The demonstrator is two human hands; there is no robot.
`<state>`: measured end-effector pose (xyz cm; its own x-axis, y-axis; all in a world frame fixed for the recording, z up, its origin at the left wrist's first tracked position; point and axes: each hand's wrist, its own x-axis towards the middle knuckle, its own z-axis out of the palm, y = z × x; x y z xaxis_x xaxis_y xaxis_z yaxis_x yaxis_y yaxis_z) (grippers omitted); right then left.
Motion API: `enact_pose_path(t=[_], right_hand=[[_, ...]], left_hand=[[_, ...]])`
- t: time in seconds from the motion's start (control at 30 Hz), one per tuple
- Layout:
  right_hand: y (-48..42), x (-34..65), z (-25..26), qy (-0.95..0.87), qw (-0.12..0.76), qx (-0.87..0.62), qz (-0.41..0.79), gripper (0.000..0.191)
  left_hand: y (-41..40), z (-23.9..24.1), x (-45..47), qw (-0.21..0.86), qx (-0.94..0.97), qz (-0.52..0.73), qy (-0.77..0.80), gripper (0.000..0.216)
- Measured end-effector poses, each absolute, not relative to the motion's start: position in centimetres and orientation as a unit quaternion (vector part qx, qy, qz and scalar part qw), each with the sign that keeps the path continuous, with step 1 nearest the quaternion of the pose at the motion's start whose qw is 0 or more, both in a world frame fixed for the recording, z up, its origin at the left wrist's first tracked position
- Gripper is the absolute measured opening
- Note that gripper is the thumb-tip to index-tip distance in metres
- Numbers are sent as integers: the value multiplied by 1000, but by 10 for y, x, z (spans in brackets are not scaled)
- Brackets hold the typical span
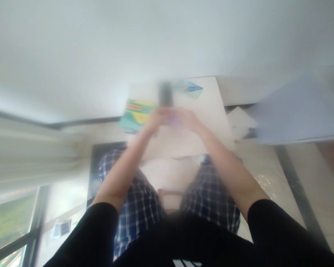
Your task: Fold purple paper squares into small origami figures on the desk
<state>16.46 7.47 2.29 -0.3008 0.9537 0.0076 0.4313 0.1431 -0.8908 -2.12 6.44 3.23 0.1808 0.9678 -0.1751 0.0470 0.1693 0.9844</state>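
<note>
The picture is smeared by motion. Both my arms reach forward over a small pale table [211, 111]. My left hand [156, 118] and my right hand [187, 118] meet at the table's middle, around something small and pale that I cannot make out. Just beyond the hands stands a dark upright object [165, 93], blurred. A green and yellow packet or booklet [136, 115] lies on the table to the left of my left hand. A bluish flat card [190, 88] lies at the table's far side. My fingers are too blurred to read.
I sit with checked shorts [140, 202] on my legs. A white wall [128, 44] fills the top. A curtain [30, 152] and window [13, 222] are at the left. A pale blue surface [300, 111] stands at the right, over a shiny tiled floor [267, 178].
</note>
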Motion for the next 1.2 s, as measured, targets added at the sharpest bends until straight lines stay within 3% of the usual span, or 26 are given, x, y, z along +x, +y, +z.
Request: enact_pose_path(t=[0.27,0.5,0.67,0.97,1.2], right_hand=[[78,168,13,-685,331,-490,426,27],[88,174,15,-659,349,-489,453,28],[75,178,11,-655,358,-483,458,44],[58,178,16,-673,355,-484,432,47],[58,180,13,-670,362,-495,419,48]], left_hand=[[79,6,-16,514,520,358,580,47],[79,13,-10,487,541,388,566,44],[60,22,-7,469,550,368,585,39],[52,21,-10,586,472,364,549,45],[55,23,-9,600,469,359,540,44]])
